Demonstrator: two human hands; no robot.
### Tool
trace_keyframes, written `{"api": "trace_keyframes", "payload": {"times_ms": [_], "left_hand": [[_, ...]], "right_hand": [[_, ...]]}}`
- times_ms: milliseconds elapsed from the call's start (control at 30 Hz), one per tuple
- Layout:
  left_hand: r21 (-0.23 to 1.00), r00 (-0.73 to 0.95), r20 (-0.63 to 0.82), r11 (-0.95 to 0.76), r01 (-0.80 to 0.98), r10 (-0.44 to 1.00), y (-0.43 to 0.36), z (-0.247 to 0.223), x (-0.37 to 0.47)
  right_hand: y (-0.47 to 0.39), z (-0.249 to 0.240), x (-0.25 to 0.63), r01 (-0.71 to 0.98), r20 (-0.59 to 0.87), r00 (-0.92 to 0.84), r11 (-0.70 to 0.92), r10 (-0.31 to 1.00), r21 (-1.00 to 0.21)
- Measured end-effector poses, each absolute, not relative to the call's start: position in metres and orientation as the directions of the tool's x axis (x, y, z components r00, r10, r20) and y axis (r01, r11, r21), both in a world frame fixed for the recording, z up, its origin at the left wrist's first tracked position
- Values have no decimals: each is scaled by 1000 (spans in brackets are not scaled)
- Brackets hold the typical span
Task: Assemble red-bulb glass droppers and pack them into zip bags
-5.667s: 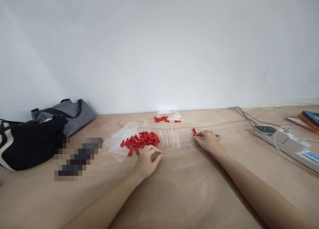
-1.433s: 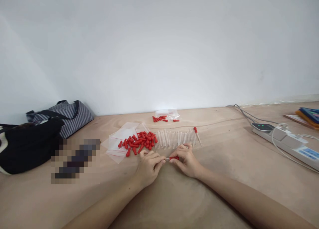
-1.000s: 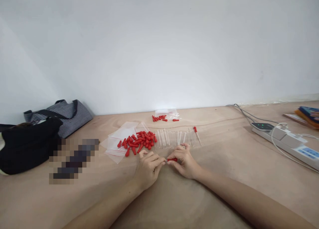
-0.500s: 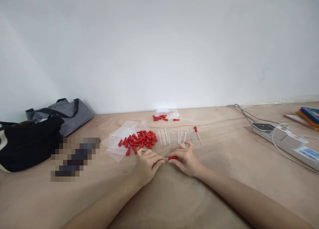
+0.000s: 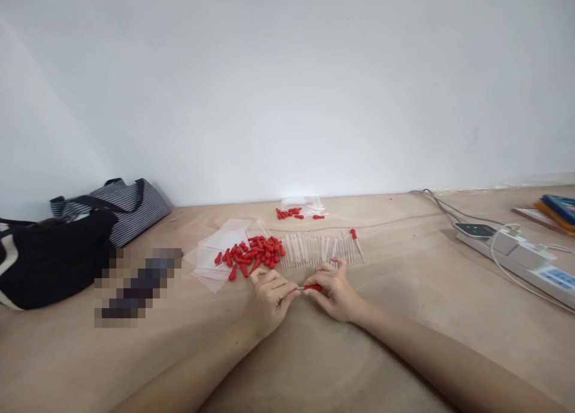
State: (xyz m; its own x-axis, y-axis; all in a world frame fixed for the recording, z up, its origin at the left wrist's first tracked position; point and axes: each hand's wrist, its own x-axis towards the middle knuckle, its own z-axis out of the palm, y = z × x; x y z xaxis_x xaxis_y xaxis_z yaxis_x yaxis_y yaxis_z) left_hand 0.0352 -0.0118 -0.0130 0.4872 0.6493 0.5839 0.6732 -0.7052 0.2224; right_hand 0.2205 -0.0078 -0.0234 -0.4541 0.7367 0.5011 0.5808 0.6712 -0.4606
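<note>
My left hand [image 5: 273, 296] pinches a thin clear glass dropper tube [image 5: 301, 289], most of it hidden by the fingers. Closed on a red rubber bulb [image 5: 313, 287], my right hand [image 5: 335, 290] meets it from the right. The tube's end is at the bulb's mouth; how deep it goes in I cannot tell. Just beyond my hands, a heap of red rubber bulbs [image 5: 251, 254] lies partly on clear plastic bags [image 5: 211, 248]. Beside the heap is a row of glass tubes [image 5: 314, 251]. One dropper [image 5: 354, 238] with a red bulb fitted lies at the row's right end.
Near the wall lie a few more red bulbs [image 5: 287, 213] and a plastic bag [image 5: 300, 203]. A black bag [image 5: 58, 263] and a striped bag [image 5: 130, 212] stand at left, near a blurred-out dark item [image 5: 141, 287]. A white power strip [image 5: 516, 263] with cables is at right.
My left hand has shifted slightly right, and the gap between its fingertips and the red bulb has narrowed. Less of the tube shows. My right hand keeps its grip.
</note>
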Motion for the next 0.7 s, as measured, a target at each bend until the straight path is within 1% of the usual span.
{"api": "trace_keyframes", "payload": {"times_ms": [167,333,400,533,600,700], "left_hand": [[279,486,550,-698,659,679,-5,-15,30],[333,454,533,-670,663,714,-5,-15,26],[341,460,533,-678,651,710,-7,-14,28],[347,475,531,-692,634,702,-9,-14,32],[347,463,526,-678,649,713,-9,-15,31],[348,443,501,-642,684,744,-7,-16,29]], "right_hand": [[0,-24,233,569,482,-411,631,774,-527],[4,-26,238,518,420,-310,522,853,-678],[3,-27,233,456,400,-278,486,873,-745],[4,-29,221,232,377,-218,423,900,-876],[12,-26,223,167,360,-133,379,924,-910],[36,-13,245,148,305,54,294,951,-944]]}}
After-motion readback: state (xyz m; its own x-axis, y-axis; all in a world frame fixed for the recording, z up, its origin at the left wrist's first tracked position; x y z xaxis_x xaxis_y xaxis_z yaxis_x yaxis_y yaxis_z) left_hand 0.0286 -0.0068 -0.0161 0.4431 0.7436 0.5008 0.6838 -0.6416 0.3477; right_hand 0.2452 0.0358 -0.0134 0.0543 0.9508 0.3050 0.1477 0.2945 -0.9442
